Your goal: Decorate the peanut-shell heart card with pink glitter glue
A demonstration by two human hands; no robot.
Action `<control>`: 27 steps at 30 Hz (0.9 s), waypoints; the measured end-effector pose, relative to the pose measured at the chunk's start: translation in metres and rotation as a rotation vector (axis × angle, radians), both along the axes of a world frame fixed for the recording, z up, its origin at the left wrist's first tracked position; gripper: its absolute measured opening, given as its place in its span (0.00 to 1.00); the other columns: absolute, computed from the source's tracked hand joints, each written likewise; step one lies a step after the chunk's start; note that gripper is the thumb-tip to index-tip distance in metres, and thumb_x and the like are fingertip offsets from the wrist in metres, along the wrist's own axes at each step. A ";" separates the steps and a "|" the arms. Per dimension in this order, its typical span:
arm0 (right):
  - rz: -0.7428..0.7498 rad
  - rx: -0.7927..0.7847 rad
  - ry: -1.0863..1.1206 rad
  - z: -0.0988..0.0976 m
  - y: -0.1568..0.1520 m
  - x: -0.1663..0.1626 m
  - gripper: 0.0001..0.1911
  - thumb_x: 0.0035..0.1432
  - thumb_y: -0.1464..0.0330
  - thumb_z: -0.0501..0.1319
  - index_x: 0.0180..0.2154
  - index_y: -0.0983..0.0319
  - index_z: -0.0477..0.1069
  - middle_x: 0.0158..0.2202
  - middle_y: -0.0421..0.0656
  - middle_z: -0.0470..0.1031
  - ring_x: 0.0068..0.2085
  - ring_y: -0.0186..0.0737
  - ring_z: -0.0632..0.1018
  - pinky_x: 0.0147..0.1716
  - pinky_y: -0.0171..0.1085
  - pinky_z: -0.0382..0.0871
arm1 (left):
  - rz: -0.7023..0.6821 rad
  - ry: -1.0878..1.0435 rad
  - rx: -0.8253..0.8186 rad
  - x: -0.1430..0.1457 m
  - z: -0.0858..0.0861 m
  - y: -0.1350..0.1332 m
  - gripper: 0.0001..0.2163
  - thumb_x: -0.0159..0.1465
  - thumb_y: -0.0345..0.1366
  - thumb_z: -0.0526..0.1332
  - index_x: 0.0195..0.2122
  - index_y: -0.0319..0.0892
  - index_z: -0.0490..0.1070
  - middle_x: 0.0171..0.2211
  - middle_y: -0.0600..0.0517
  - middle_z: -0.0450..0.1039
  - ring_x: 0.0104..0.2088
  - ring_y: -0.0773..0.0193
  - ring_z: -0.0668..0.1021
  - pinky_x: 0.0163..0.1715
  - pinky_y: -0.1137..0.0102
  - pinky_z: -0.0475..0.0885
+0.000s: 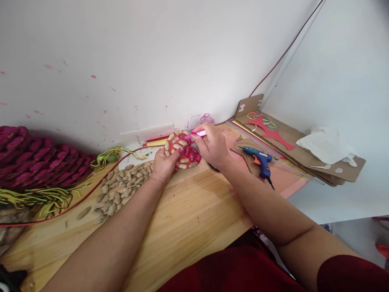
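Observation:
My left hand [165, 164] grips the lower left edge of a red disc [175, 152] covered with peanuts, thumb on top. Some peanuts on its right side are painted magenta; the others keep their tan shells. My right hand [212, 145] is closed around a pink-and-white paintbrush [200, 133]. Its magenta tip points left, over the upper right part of the disc, and seems to touch a peanut. A heap of loose peanuts [121, 188] lies on the wooden table, left of my left hand.
Magenta peanut-covered pieces [45, 158] are stacked at left, by yellow-green cords [54, 198]. A red cable [100, 182] crosses the table. At right lie a blue glue gun [259, 159], cardboard [346, 168], a red cutout [273, 134] and white tissue [322, 144]. A paint-splashed wall [121, 69] stands behind.

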State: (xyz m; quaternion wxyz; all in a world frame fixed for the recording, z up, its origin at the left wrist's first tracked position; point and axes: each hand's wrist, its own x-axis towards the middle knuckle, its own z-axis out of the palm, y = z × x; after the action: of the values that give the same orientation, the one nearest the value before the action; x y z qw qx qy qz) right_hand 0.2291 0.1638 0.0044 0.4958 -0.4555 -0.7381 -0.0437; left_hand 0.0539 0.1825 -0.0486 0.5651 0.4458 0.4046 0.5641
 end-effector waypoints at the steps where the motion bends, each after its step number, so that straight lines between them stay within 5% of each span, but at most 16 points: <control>1: 0.000 0.001 -0.002 0.000 0.000 0.000 0.08 0.71 0.61 0.57 0.41 0.56 0.72 0.40 0.44 0.83 0.43 0.46 0.79 0.48 0.46 0.68 | 0.006 -0.006 0.001 0.000 0.000 0.000 0.23 0.42 0.49 0.81 0.34 0.42 0.78 0.30 0.48 0.83 0.30 0.56 0.83 0.25 0.69 0.75; 10: -0.008 -0.006 0.016 0.002 -0.002 0.001 0.07 0.70 0.62 0.58 0.41 0.56 0.71 0.40 0.44 0.82 0.44 0.46 0.79 0.49 0.47 0.68 | 0.016 -0.007 -0.010 0.000 -0.001 0.000 0.24 0.42 0.50 0.81 0.33 0.40 0.78 0.26 0.50 0.81 0.17 0.66 0.74 0.14 0.74 0.65; 27: -0.014 -0.002 0.042 0.003 -0.001 0.002 0.07 0.70 0.61 0.58 0.41 0.56 0.72 0.40 0.44 0.82 0.43 0.47 0.80 0.50 0.47 0.69 | -0.007 0.011 0.006 -0.001 -0.003 0.001 0.25 0.42 0.49 0.81 0.36 0.41 0.80 0.31 0.47 0.84 0.31 0.54 0.84 0.27 0.68 0.77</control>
State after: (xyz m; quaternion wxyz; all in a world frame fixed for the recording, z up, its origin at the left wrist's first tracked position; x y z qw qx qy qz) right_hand 0.2313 0.1631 0.0076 0.5102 -0.4621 -0.7244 -0.0369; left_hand 0.0528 0.1839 -0.0513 0.5636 0.4522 0.4042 0.5609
